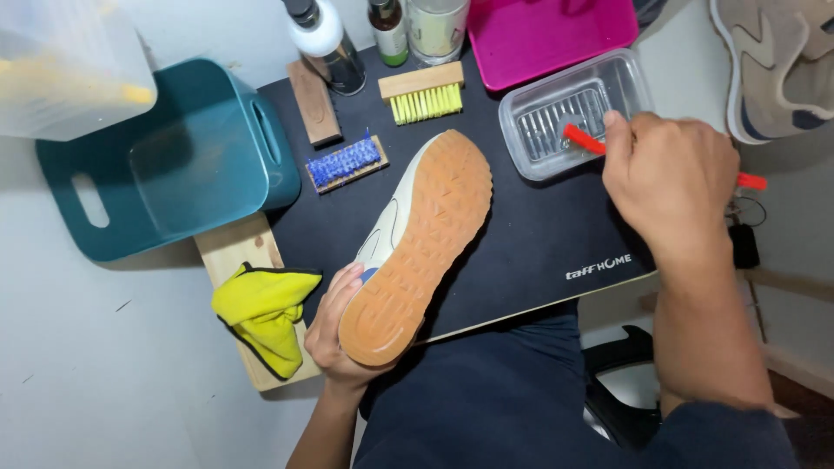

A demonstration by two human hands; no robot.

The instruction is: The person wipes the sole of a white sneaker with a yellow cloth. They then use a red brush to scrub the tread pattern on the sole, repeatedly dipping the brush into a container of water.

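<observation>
Brush-wetting is judged in hand: the red brush (pixel 584 139) is gripped by the right hand (pixel 669 178) over the tub (pixel 530 108); the shoe (pixel 417 247), sole up, is clasped by the left hand (pixel 334 326). Scrubbing the sole likely follows.

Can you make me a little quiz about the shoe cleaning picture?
1. True or false: the shoe is turned so its tan sole faces up.
2. Which hand holds the red-handled brush over the clear plastic tub: A) left hand or B) right hand?
3. What colour is the cloth lying on the wooden board?

Key: 1 true. 2 B; the left hand grips the shoe's heel end. 3 yellow.
</observation>
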